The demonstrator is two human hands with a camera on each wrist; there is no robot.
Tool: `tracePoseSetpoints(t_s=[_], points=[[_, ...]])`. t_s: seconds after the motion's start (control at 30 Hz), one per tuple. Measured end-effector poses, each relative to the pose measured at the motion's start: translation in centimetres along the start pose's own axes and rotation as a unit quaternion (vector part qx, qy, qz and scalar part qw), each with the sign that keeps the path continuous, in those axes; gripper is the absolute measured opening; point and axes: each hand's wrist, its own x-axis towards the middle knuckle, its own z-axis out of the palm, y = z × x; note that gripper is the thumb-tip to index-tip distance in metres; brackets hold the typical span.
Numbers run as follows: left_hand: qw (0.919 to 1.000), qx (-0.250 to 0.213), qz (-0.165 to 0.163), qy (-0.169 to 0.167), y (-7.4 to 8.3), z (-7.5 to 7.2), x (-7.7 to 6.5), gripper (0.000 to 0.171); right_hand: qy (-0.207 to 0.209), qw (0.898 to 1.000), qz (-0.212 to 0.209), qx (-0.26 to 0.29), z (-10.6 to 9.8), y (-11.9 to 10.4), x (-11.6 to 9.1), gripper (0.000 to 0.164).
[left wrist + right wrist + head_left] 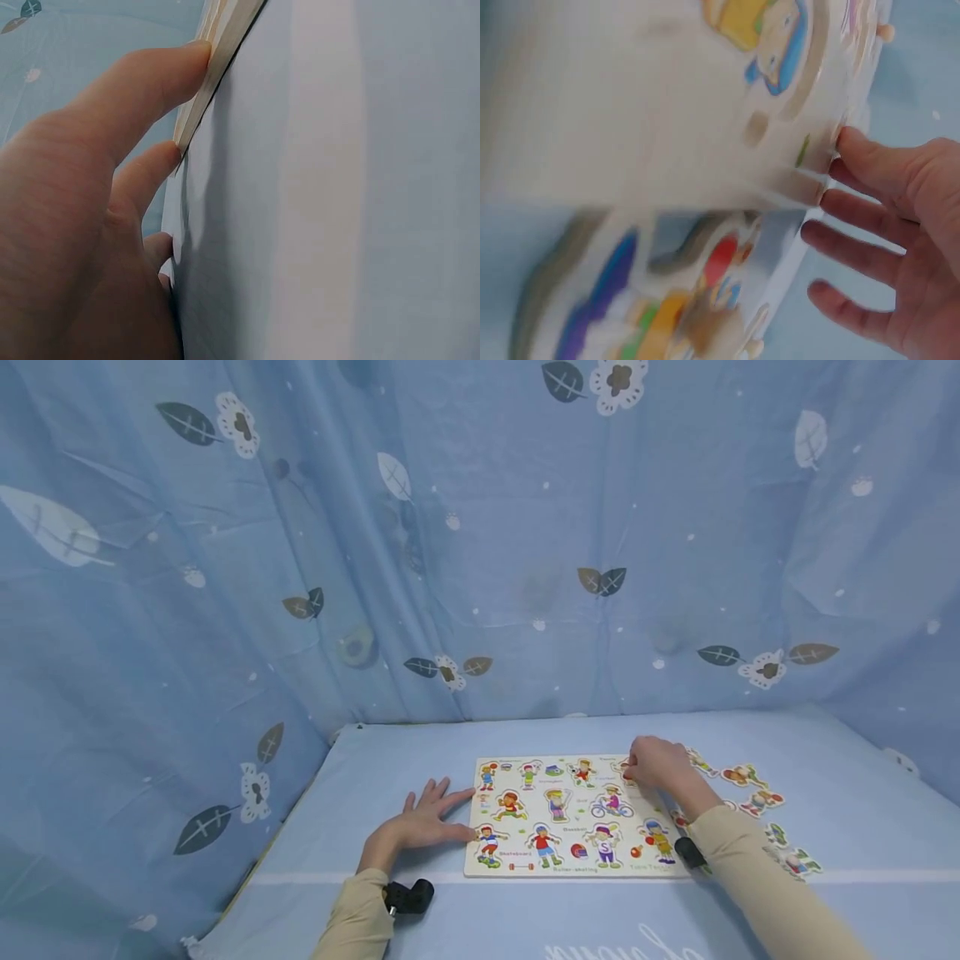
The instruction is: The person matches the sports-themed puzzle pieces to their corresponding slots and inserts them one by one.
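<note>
A white wooden puzzle board [525, 864] with printed sports figures lies on the table. My left hand [423, 822] is spread at its left edge; the thumb and a finger touch the side, and the left wrist view shows those fingertips [196, 56] against the board's edge [217, 67]. At the upper right corner of the board, my right hand [663, 764] pinches a small figure puzzle piece [624, 767], mostly covered by the fingers. In the right wrist view, the thumb and index finger of this hand [900, 210] meet at the board's surface; the other fingers extend beside it.
Several loose figure pieces [761, 802] lie on the table to the right of the board, some behind my right forearm. Small knobs [886, 32] stick up from pieces. A blue patterned curtain [480, 527] hangs behind the table. Black wrist cameras [411, 896] sit on both wrists.
</note>
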Motion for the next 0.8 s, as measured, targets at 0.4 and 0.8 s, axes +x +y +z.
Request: tracePoseSetpoints(t_s=[0.4,0.8], points=[[1.0,-0.002,-0.001,0.0,0.0,0.0,0.1,0.084,0.007,1.0,0.011,-0.013,0.1,-0.5,-0.5,0.014],[1.0,-0.005,-0.002,-0.002,0.3,0.0,0.0,0.082,0.013,0.999,0.024,-0.018,-0.7,0.1,-2.8,0.033]])
